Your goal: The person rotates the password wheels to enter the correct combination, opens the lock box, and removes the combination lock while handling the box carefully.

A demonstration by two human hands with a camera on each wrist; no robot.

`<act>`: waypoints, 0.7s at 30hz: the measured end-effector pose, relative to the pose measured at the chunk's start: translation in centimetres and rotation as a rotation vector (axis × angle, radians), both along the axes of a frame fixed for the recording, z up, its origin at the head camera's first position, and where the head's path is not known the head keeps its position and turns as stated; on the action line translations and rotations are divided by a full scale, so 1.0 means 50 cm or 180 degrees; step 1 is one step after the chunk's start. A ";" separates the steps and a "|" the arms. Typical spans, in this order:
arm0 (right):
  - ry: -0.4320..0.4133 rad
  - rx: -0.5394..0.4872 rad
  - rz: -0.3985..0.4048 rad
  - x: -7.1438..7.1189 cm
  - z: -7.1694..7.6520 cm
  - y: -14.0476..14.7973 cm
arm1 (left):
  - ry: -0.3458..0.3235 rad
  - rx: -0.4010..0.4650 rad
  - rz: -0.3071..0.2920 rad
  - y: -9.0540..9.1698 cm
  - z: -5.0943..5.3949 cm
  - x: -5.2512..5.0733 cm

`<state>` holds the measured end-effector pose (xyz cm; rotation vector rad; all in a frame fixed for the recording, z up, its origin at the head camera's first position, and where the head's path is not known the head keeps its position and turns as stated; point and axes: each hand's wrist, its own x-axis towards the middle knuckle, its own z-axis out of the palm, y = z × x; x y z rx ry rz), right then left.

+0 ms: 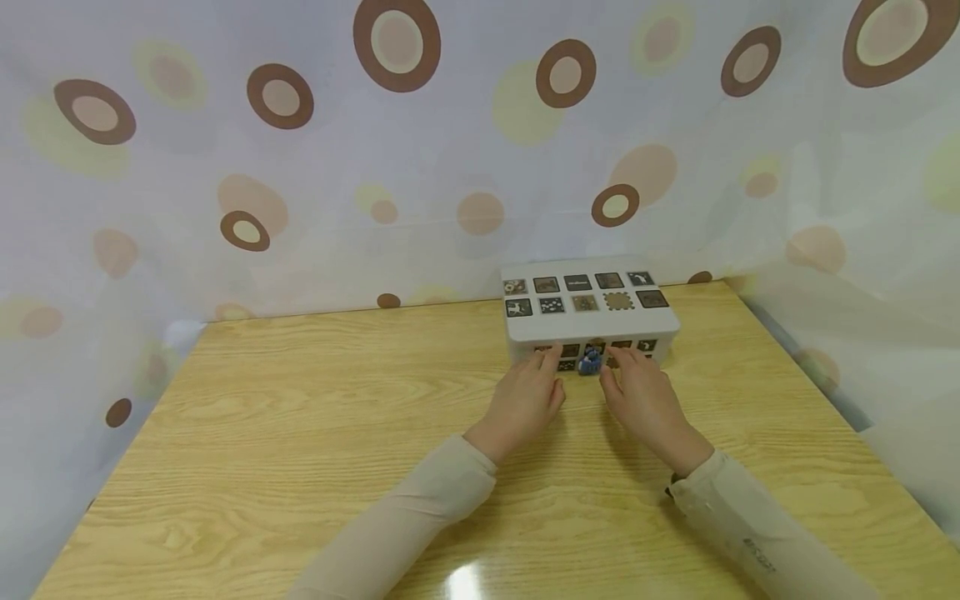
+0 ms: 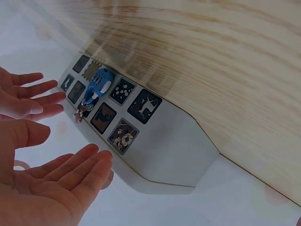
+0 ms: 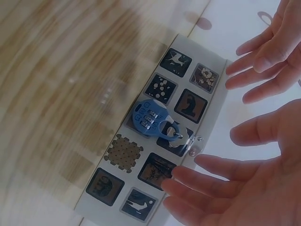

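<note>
A white box [image 1: 588, 302] with rows of small square pictures stands at the back of the wooden table. On its front hangs a blue combination padlock [image 3: 149, 117], its shackle through a metal clasp [image 3: 195, 146]. Three number dials show on the padlock in the right wrist view. To the left of the lock is my left hand [image 1: 523, 398], fingers extended near the box front. My right hand [image 1: 643, 398] is on the other side, fingers loosely extended. Neither hand holds anything. Whether any fingertip touches the box is hard to tell.
The wooden table [image 1: 315, 417] spreads out to the left and in front of the box. A white curtain [image 1: 435, 167] with brown and yellow circles hangs close behind the box and along both sides of the table.
</note>
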<state>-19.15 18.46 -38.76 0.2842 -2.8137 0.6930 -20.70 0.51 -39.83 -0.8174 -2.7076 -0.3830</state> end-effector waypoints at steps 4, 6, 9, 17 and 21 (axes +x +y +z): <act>-0.0125 -0.0027 0.0004 -0.004 -0.001 0.001 | -0.0097 0.0010 -0.0011 0.003 0.000 -0.002; -0.0173 -0.0047 0.0015 -0.005 -0.001 0.002 | -0.0144 0.0012 -0.0013 0.004 -0.001 -0.003; -0.0245 -0.0078 0.0022 -0.007 -0.003 0.004 | -0.0134 0.0005 -0.0031 0.006 -0.001 -0.005; -0.0395 -0.0135 0.0022 -0.018 -0.010 0.009 | -0.0095 -0.0002 -0.0067 0.014 -0.006 -0.012; -0.0431 -0.0174 0.0041 -0.022 -0.014 0.012 | -0.0248 0.0037 -0.0108 0.016 -0.007 -0.015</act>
